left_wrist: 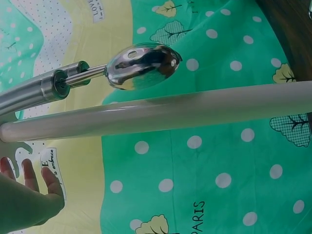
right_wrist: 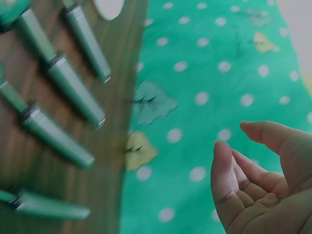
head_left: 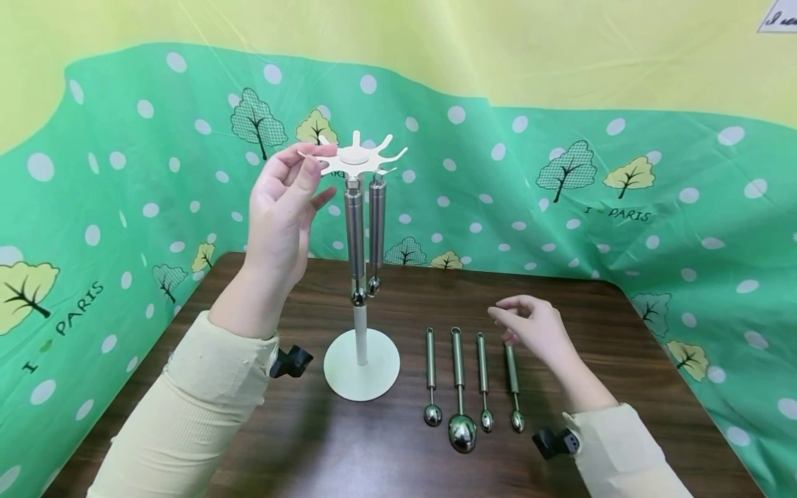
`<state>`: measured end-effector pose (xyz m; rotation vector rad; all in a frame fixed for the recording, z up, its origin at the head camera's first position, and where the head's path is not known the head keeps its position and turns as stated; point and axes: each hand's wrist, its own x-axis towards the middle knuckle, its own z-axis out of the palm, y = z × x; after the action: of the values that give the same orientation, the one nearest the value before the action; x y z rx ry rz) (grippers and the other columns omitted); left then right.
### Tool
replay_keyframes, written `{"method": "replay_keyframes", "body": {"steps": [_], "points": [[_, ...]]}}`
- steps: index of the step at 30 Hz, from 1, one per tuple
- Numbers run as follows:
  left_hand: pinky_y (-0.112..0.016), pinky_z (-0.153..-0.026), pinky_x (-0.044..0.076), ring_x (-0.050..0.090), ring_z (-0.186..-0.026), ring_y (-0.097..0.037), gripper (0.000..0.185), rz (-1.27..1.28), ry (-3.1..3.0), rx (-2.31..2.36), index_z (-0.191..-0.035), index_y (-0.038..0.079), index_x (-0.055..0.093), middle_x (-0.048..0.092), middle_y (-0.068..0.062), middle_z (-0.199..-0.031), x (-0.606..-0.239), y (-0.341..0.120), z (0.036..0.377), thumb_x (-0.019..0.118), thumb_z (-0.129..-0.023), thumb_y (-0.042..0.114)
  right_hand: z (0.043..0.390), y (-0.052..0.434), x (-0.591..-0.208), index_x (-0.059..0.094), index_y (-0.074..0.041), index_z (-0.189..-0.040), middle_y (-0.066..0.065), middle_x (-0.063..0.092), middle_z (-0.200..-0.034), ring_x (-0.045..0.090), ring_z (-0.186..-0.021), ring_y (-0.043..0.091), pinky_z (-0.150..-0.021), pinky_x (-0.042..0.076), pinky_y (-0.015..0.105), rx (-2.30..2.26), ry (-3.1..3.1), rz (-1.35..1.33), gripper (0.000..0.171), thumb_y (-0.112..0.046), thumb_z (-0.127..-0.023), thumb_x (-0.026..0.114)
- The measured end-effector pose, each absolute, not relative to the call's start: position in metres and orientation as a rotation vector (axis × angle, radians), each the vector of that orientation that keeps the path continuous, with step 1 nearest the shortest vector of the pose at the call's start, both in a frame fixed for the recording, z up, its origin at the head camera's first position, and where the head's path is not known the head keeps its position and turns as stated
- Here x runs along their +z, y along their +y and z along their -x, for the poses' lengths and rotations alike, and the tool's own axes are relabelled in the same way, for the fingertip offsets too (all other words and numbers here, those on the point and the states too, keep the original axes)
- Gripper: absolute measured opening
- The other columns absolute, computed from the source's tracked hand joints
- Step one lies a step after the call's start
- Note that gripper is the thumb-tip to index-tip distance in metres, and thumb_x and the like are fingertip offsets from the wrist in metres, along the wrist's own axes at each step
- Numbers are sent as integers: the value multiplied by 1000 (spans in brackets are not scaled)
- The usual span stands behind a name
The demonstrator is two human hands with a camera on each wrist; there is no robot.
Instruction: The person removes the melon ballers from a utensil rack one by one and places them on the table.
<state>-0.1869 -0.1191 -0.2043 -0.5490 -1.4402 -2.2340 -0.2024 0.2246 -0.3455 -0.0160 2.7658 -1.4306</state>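
Observation:
A white stand [head_left: 362,335] with a round base and a ring of curved hooks stands left of the table's middle. My left hand [head_left: 280,207] pinches one of its hooks between thumb and fingers. Two steel melon ballers [head_left: 355,235] hang from the hooks, handles up; the bowl of one [left_wrist: 144,66] shines beside the pole [left_wrist: 170,117] in the left wrist view. Several more melon ballers [head_left: 459,356] lie in a row, bowls toward me. Over the handle of the rightmost one [head_left: 512,370] hovers my right hand [head_left: 538,328], fingers loosely bent, holding nothing.
The dark wooden table [head_left: 280,429] ends at a green and yellow cloth [head_left: 473,173] with printed trees and dots, hanging behind it and along the sides. Each sleeve carries a black wrist device [head_left: 291,362].

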Motion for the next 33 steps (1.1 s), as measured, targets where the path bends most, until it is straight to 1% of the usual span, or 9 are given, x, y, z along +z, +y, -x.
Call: {"method": "replay_keyframes", "body": {"steps": [2,6,9,13,18,20,25,33], "points": [[-36,-94,41,54,-107,-13,10,557,-1431,-2236,-106,17,56,67,5,-109,-205,-119,188,55,-99,10,201,218,-337,65,0,-117,2,70,-82,68,-64,16,-62,59,30,-1467,2769,47,48,-41,-91,70],[-35,-93,41,54,-105,-12,11,562,-1423,-2232,-106,17,56,67,4,-109,-206,-118,188,56,-98,9,197,204,-321,66,-3,-116,2,72,-85,69,-66,17,-64,60,32,-1533,2752,117,46,-40,-91,71],[-35,-93,42,54,-104,-12,11,548,-1430,-2220,-106,17,56,68,5,-109,-207,-118,188,56,-98,9,195,194,-310,66,-2,-117,2,74,-89,69,-66,17,-65,60,33,-1574,2732,170,45,-37,-91,72],[-35,-93,42,54,-104,-13,12,522,-1443,-2205,-106,18,56,68,5,-109,-207,-119,186,56,-98,9,192,179,-296,66,-1,-117,0,74,-89,69,-65,18,-65,60,31,-1616,2711,228,43,-34,-90,72],[-34,-93,42,55,-104,-13,14,512,-1447,-2189,-107,17,56,68,4,-108,-206,-118,184,57,-96,8,189,164,-282,67,-2,-116,-8,74,-87,69,-65,18,-65,60,31,-1691,2670,301,39,-31,-90,73],[-34,-93,42,55,-103,-14,15,512,-1446,-2182,-107,16,56,69,4,-108,-206,-118,184,57,-96,7,188,158,-277,67,-4,-117,-9,73,-88,69,-66,18,-66,60,31,-1711,2658,328,38,-31,-90,73],[-33,-92,43,56,-102,-13,16,508,-1452,-2158,-107,16,56,69,4,-108,-206,-118,184,57,-95,6,186,145,-265,69,-8,-116,-4,73,-91,69,-66,18,-67,59,33,-1724,2636,396,36,-32,-90,73],[-32,-91,44,60,-99,-10,17,510,-1457,-2126,-106,18,57,68,5,-107,-207,-117,184,60,-93,8,185,127,-252,68,-7,-117,0,73,-93,69,-67,20,-69,59,32,-1746,2592,457,33,-26,-91,72]]}}
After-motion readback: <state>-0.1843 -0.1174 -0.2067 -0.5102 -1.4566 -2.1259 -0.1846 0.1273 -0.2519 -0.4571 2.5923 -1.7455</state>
